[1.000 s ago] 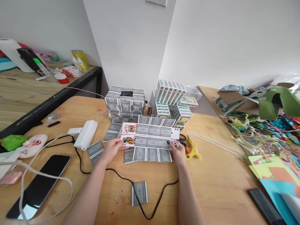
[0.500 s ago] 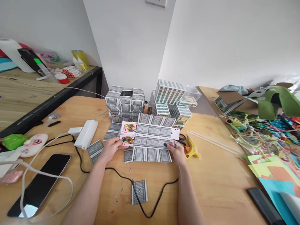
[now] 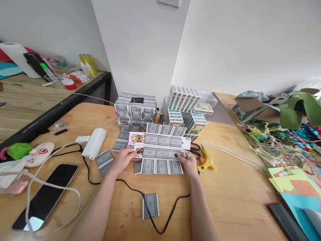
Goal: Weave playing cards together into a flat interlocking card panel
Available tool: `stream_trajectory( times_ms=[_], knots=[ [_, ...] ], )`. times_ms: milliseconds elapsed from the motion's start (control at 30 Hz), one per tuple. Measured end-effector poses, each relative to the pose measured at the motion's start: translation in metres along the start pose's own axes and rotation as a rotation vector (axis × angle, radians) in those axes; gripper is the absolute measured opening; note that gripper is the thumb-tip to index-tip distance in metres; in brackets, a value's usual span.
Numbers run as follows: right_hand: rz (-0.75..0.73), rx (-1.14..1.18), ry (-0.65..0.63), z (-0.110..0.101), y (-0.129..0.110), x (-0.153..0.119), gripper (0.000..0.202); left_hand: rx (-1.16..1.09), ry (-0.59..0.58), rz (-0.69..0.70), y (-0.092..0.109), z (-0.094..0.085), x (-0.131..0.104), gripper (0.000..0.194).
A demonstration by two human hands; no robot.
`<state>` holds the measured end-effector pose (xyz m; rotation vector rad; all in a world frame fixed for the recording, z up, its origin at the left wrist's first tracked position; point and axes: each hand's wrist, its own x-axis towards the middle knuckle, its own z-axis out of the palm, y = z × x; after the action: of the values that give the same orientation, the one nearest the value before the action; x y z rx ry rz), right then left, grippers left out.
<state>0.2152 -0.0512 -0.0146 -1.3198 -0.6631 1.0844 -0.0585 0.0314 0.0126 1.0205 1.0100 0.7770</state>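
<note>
Between my hands is a panel of playing cards [image 3: 163, 153], joined in rows with mostly patterned backs up. My left hand [image 3: 125, 158] pinches a face card at its left side, thumb on top. At the right side my right hand [image 3: 188, 161] grips the panel's edge, its thumb lying on the card backs. A jack card [image 3: 136, 138] and an ace card [image 3: 186, 143] stick out at the panel's two sides. Behind it stands a hollow structure of folded cards [image 3: 136, 110]. Loose patterned cards [image 3: 104, 162] lie left of my left hand, and another folded card piece [image 3: 150, 206] lies nearer me.
Stacked card boxes [image 3: 184, 98] stand behind the panel. A yellow glue gun [image 3: 207, 160] and scissors [image 3: 195, 148] lie at its right. A black cable [image 3: 130, 186] crosses the table in front. A phone [image 3: 47, 194] and white adapter [image 3: 94, 143] are on the left, coloured paper [image 3: 296, 187] on the right.
My left hand has slid a little to the right along with the lower face card, which now sticks out less from the panel. The whole view has shifted slightly.
</note>
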Motion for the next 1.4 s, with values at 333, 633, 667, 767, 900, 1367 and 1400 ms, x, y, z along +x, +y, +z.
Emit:
stream_trajectory(
  times_ms=[333, 633, 667, 767, 900, 1367, 1400],
  knots=[
    [0.084, 0.121, -0.028, 0.004, -0.008, -0.005, 0.041, -0.130, 0.084, 0.031, -0.007, -0.006, 0.008, 0.033],
    [0.077, 0.174, -0.028, 0.006, -0.016, -0.008, 0.044, -0.121, 0.017, 0.035, -0.006, -0.003, 0.005, 0.031],
    [0.084, 0.176, -0.035, 0.005, -0.016, -0.007, 0.045, -0.153, 0.017, 0.053, -0.004, -0.002, 0.005, 0.032],
    [0.096, 0.153, -0.059, 0.004, -0.016, -0.007, 0.045, -0.248, 0.121, 0.139, -0.001, -0.003, 0.006, 0.035],
    [0.115, 0.133, -0.084, 0.004, -0.015, -0.006, 0.043, -0.258, 0.301, 0.206, -0.004, -0.010, 0.011, 0.038],
    [0.156, 0.101, -0.100, -0.003, -0.014, -0.007, 0.041, -0.087, 0.369, 0.181, -0.008, -0.020, 0.011, 0.050],
    [0.153, 0.100, -0.103, -0.002, -0.015, -0.008, 0.040, -0.092, 0.371, 0.176, -0.008, -0.020, 0.011, 0.050]
  ],
)
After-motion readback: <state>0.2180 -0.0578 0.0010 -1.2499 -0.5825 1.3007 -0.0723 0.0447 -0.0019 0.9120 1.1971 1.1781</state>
